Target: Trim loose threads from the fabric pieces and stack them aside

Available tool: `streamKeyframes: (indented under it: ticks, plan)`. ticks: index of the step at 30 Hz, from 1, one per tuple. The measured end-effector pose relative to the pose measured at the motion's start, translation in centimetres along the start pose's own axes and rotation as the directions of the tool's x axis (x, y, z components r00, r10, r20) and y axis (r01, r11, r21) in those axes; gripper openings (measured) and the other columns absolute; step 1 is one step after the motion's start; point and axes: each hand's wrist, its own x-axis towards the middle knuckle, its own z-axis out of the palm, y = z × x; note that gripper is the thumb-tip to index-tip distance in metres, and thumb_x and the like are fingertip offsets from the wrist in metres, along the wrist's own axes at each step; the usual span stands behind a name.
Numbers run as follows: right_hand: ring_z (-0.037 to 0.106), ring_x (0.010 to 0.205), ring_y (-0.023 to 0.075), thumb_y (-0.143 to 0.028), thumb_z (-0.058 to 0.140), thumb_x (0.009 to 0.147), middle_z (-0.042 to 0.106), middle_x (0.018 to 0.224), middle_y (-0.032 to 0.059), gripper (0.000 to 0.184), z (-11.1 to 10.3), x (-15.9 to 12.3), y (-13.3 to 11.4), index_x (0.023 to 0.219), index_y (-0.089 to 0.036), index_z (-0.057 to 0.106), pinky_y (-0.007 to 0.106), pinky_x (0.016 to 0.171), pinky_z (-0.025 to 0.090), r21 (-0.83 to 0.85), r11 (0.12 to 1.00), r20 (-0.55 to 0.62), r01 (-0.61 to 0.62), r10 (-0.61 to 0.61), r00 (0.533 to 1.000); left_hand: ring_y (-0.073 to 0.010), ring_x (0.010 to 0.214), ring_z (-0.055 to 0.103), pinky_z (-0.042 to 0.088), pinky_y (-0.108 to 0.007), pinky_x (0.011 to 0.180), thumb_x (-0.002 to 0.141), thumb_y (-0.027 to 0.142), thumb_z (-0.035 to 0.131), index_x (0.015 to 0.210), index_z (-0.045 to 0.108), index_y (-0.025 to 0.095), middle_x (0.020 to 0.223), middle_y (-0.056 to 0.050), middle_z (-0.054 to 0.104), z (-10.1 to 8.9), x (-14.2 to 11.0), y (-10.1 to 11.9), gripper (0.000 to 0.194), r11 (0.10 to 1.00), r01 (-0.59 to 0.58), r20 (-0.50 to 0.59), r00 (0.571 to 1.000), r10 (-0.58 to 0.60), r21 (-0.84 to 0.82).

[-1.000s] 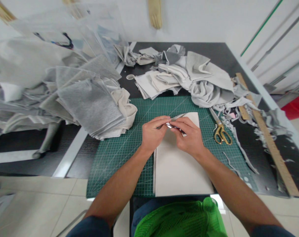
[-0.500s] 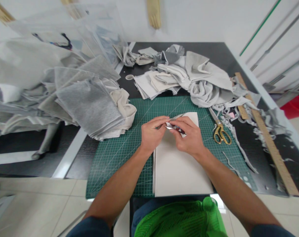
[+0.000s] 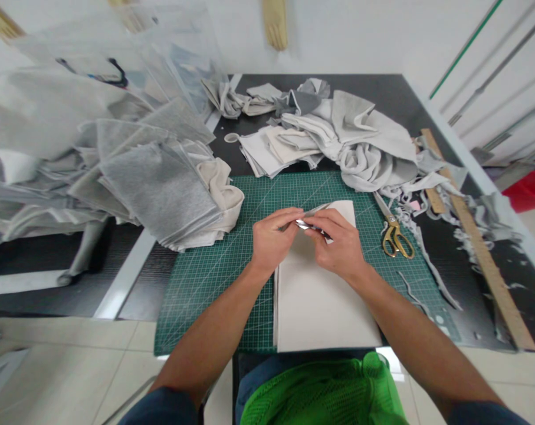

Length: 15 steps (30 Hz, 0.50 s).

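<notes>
A stack of off-white fabric pieces [image 3: 327, 310] lies on the green cutting mat [image 3: 205, 283] in front of me. My right hand [image 3: 339, 243] is closed over its far part, gripping a small tool [image 3: 301, 224] with a shiny metal end and a dark body; its exact kind does not show. Against the metal end, my left hand [image 3: 272, 239] pinches its fingers together, and what is between them is hidden. Both hands nearly meet at the fingertips. Behind them the top layer's corner stands slightly lifted.
Gold-handled scissors [image 3: 396, 239] lie right of the stack, near fabric scraps and a long wooden ruler [image 3: 488, 262]. Grey fabric pieces [image 3: 161, 183] are heaped at left. More crumpled cloth [image 3: 368, 136] covers the back of the black table [image 3: 382, 85].
My right thumb has shifted slightly and the metal end of the small tool has tilted a little between my fingers. Otherwise both hands stay in place.
</notes>
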Motion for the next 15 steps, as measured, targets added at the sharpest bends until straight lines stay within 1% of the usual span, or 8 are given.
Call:
streamKeyframes:
  ticks: [7,12,15]
  plan:
    - [0.069,0.096,0.0214,-0.015,0.058,0.097,0.073,0.102,0.0076,0.022,0.05,-0.07,0.19,0.111,-0.024,0.072,0.04,0.086,0.06,-0.004,1.0,0.011,-0.009,0.009,1.0,-0.017,0.097,0.078,0.064,-0.035,0.096,0.089,0.012,0.07,0.092,0.082,0.025,0.104,-0.002,0.082,-0.07,0.0,0.16,0.018,1.0,-0.012,0.003,1.0,0.012,0.004]
    - [0.069,0.096,0.0212,-0.014,0.057,0.097,0.073,0.101,0.0074,0.021,-0.09,0.1,0.01,0.11,-0.024,0.071,0.04,0.086,0.06,-0.009,1.0,0.001,0.002,-0.002,1.0,-0.0172,0.096,0.078,0.064,-0.035,0.094,0.09,0.016,0.07,0.092,0.082,0.025,0.103,-0.002,0.082,0.0,0.0,0.08,0.015,1.0,-0.003,0.003,1.0,0.003,0.0]
    - [0.068,0.095,0.0213,-0.016,0.057,0.096,0.071,0.101,0.0076,0.02,-0.37,0.28,-0.35,0.109,-0.024,0.07,0.038,0.082,0.059,-0.006,0.999,-0.015,-0.033,0.033,0.999,-0.0166,0.096,0.077,0.062,-0.032,0.093,0.09,0.019,0.07,0.091,0.081,0.023,0.102,-0.003,0.082,0.05,0.01,0.05,0.012,1.0,0.001,-0.001,1.0,-0.001,-0.008]
